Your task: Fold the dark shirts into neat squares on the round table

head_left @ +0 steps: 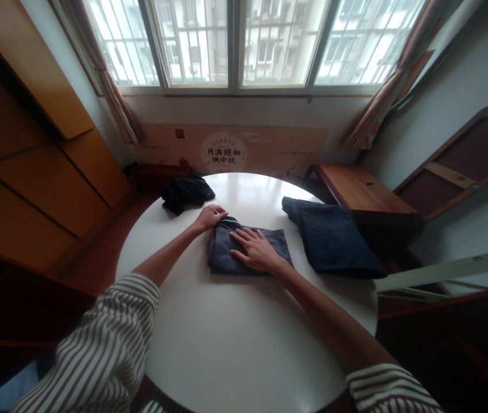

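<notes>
A folded pair of grey pants (222, 255), with a gathered dark waistband and a thin white line along it, lies on the round white table (227, 332). At the pants' upper left corner, my left hand (210, 217) has its fingers closed in a pinch on the waistband edge. My right hand (256, 250) rests flat on top of the folded cloth, fingers spread. Dark navy folded clothing (330, 238) lies to the right, apart from both hands. Beyond my left hand sits a crumpled black garment (188, 192) near the table's far left edge.
A wooden bench (368, 192) stands behind the table on the right, with a folded panel (454, 160) leaning on the wall. Orange-brown cabinets (50, 195) line the left side. Barred windows (235, 46) and a printed banner (270, 146) are ahead.
</notes>
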A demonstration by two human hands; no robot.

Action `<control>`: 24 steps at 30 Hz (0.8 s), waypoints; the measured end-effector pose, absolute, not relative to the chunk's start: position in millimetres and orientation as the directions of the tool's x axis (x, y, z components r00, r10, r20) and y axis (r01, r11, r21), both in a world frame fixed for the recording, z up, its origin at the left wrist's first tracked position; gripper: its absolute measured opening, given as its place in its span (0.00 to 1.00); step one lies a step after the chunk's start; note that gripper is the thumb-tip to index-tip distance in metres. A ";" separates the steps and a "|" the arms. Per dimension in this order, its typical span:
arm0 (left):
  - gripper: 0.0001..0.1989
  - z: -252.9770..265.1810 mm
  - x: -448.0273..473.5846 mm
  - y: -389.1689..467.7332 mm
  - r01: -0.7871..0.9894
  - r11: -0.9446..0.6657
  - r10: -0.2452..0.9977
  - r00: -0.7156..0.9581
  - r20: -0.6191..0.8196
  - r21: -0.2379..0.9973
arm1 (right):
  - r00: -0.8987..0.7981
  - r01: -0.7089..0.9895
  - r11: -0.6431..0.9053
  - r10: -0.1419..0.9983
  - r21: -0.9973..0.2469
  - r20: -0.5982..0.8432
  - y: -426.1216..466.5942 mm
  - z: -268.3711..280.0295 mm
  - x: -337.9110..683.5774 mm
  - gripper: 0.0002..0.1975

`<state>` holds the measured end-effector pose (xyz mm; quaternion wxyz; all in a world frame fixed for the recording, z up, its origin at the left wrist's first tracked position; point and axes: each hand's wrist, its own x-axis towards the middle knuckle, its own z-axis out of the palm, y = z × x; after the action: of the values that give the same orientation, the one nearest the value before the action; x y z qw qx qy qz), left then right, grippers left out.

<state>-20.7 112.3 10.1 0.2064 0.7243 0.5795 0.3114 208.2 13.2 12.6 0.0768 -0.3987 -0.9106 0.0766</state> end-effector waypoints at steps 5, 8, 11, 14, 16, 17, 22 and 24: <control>0.12 33.7 -42.5 68.9 0.782 -0.312 0.924 0.116 0.365 0.540 | -0.663 0.716 0.662 0.744 -0.222 0.081 13.4 11.7 208.0 0.35; 0.14 41.1 -50.5 31.4 0.756 -0.275 0.956 0.152 0.250 0.594 | -0.640 0.721 0.650 0.757 -0.241 0.131 11.0 14.1 208.3 0.33; 0.18 41.0 -47.4 -10.0 0.742 -0.237 0.971 0.181 0.154 0.626 | -0.646 0.675 0.696 0.718 -0.247 0.259 4.0 20.9 210.1 0.26; 0.17 34.9 -37.6 -47.8 0.774 -0.221 0.975 0.170 0.140 0.594 | -0.753 0.541 0.802 0.596 -0.253 0.280 -6.7 28.4 211.6 0.27; 0.19 28.6 -31.8 -66.0 0.782 -0.184 0.983 0.136 0.125 0.596 | -0.808 0.484 0.836 0.540 -0.259 0.234 -13.4 30.2 210.7 0.37; 0.20 25.2 -29.7 -72.4 0.775 -0.166 0.986 0.115 0.122 0.609 | -0.823 0.477 0.841 0.529 -0.255 0.206 -16.0 29.8 209.6 0.41; 0.19 12.4 -24.9 -85.1 0.588 -0.102 0.994 0.095 0.057 0.802 | -0.836 0.504 0.840 0.533 -0.198 0.133 -19.8 20.5 201.7 0.45; 0.21 9.4 -23.1 -86.4 0.473 -0.020 0.987 0.152 -0.059 0.881 | -0.831 0.513 0.839 0.539 -0.182 0.139 -19.1 17.7 199.7 0.42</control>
<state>-23.1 -86.4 9.4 0.4069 0.6408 0.5696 0.3153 199.7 -19.1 17.7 0.0928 -0.2757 -0.9543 0.0686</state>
